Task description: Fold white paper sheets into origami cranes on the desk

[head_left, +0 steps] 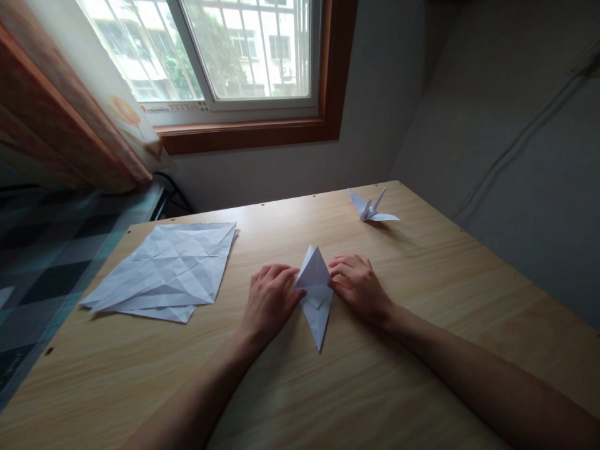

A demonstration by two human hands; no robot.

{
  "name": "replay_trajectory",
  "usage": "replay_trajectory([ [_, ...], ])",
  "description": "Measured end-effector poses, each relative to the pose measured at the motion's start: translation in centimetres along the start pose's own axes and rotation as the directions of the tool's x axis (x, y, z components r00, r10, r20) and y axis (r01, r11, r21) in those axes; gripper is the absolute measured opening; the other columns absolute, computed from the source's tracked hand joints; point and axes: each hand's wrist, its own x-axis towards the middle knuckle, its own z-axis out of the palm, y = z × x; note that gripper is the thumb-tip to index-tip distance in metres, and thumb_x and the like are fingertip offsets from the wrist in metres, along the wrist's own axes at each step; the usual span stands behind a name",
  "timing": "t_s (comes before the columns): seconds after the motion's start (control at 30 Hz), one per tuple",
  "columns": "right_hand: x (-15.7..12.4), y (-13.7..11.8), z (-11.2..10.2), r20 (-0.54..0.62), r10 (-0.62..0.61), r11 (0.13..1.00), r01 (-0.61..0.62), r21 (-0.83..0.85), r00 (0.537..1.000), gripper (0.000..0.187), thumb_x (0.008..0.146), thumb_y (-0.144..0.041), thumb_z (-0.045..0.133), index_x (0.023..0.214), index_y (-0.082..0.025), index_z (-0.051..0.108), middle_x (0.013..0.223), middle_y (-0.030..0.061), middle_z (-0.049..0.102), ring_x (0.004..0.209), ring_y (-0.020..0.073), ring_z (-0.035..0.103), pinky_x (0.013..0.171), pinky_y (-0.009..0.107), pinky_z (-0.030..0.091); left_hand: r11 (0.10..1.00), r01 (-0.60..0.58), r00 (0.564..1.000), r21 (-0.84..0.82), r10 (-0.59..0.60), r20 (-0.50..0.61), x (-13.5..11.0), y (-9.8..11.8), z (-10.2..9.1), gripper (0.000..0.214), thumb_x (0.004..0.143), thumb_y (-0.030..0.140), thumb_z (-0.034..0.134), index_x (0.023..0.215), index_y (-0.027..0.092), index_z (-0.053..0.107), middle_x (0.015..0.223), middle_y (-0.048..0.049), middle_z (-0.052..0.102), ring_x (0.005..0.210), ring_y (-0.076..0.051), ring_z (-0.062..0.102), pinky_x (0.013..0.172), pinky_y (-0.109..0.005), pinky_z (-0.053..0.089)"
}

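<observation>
A piece of white origami paper (317,297), folded into a long diamond, lies at the middle of the wooden table. Its upper flap stands up in a peak, while the narrow lower point faces me. My left hand (274,294) pinches the left corner between thumb and fingers. On the opposite corner, my right hand (359,284) is closed with thumb and fingertips at the paper's edge. A finished white paper crane (372,209) stands beyond my right hand, near the far edge, its wings spread.
Several creased white paper sheets (187,259) lie overlapped at the table's left. The wooden table (422,375) ends at a far edge before the wall and window (257,50). A checked cloth surface (60,275) and a curtain (60,94) are on the left.
</observation>
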Motion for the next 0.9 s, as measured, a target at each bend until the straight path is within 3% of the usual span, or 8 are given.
replay_trajectory([
  [0.07,-0.1,-0.1,0.0,0.002,-0.055,0.998,0.055,-0.003,0.998,0.012,0.086,-0.014,0.060,0.081,-0.023,0.067,0.101,0.0040,0.072,0.106,0.0218,0.059,0.097,0.041,0.036,0.999,-0.027,1.000,-0.044,0.027,0.004,0.0,0.0,-0.1,0.010,0.084,0.024,0.063,0.092,0.024,0.069,0.101,-0.0041,0.070,0.098,-0.024,0.060,0.090,-0.043,0.043],
  [0.2,-0.3,-0.1,0.0,0.005,-0.166,0.986,0.166,-0.033,0.986,0.019,0.088,-0.013,0.054,0.079,-0.023,0.068,0.094,0.0022,0.074,0.100,0.0200,0.060,0.098,0.040,0.034,0.991,-0.063,0.998,-0.117,0.063,-0.005,0.0,-0.3,-0.1,0.020,0.086,0.016,0.054,0.081,0.025,0.071,0.094,-0.0024,0.071,0.091,-0.021,0.061,0.086,-0.041,0.043],
  [0.4,-0.5,-0.3,-0.9,0.120,-0.247,0.967,0.252,-0.029,0.961,0.016,0.074,-0.015,0.062,0.085,-0.024,0.070,0.095,0.0008,0.074,0.101,0.0226,0.060,0.105,0.046,0.026,0.996,-0.039,0.999,-0.079,0.039,-0.001,-0.1,0.2,-0.4,0.022,0.077,0.009,0.053,0.074,0.023,0.069,0.091,-0.0019,0.070,0.091,-0.022,0.059,0.087,-0.041,0.042],
  [0.5,-0.5,-0.7,-1.1,0.154,-0.256,0.964,0.264,-0.035,0.954,0.009,0.078,-0.022,0.062,0.085,-0.022,0.068,0.097,0.0034,0.072,0.100,0.0226,0.059,0.102,0.044,0.031,0.996,-0.087,0.996,0.019,0.086,0.018,-0.3,1.0,-0.9,0.011,0.082,0.022,0.057,0.078,0.021,0.067,0.096,-0.0047,0.068,0.095,-0.024,0.057,0.088,-0.044,0.040],
  [0.6,-0.6,-1.4,-1.2,0.199,-0.264,0.955,0.285,-0.081,0.944,0.009,0.083,-0.025,0.060,0.086,-0.018,0.065,0.105,0.0083,0.070,0.099,0.0227,0.058,0.093,0.038,0.039,0.979,-0.179,0.982,0.101,0.172,0.077,-0.4,1.5,-1.1,0.030,0.083,0.050,0.060,0.085,0.020,0.065,0.104,-0.0084,0.066,0.100,-0.028,0.054,0.092,-0.047,0.037],
  [0.67,-0.7,-1.9,-1.2,0.234,-0.263,0.941,0.302,-0.151,0.936,0.011,0.084,-0.026,0.059,0.085,-0.016,0.064,0.100,0.0101,0.069,0.094,0.0231,0.058,0.086,0.037,0.041,0.972,-0.212,0.972,0.096,0.201,0.119,-0.4,1.3,-1.0,0.040,0.080,0.058,0.061,0.092,0.020,0.066,0.108,-0.0092,0.065,0.103,-0.029,0.053,0.093,-0.047,0.036],
  [0.8,-0.9,-2.3,-1.2,0.237,-0.330,0.889,0.385,-0.248,0.914,0.021,0.086,-0.033,0.058,0.073,-0.017,0.061,0.076,0.0067,0.065,0.078,0.0219,0.055,0.075,0.038,0.041,0.983,-0.183,0.967,0.023,0.176,0.183,-0.1,0.5,-0.7,0.035,0.081,0.046,0.066,0.108,0.024,0.067,0.117,-0.0061,0.065,0.111,-0.028,0.052,0.097,-0.047,0.035],
  [0.9,-0.9,-1.7,-0.8,0.110,-0.439,0.867,0.452,-0.208,0.892,0.024,0.087,-0.030,0.060,0.066,-0.018,0.060,0.079,0.0061,0.067,0.078,0.0208,0.057,0.075,0.037,0.043,0.984,-0.176,0.956,-0.015,0.175,0.235,0.0,0.1,-0.5,0.030,0.085,0.036,0.062,0.114,0.030,0.067,0.123,-0.0028,0.065,0.117,-0.028,0.050,0.103,-0.051,0.030],
])
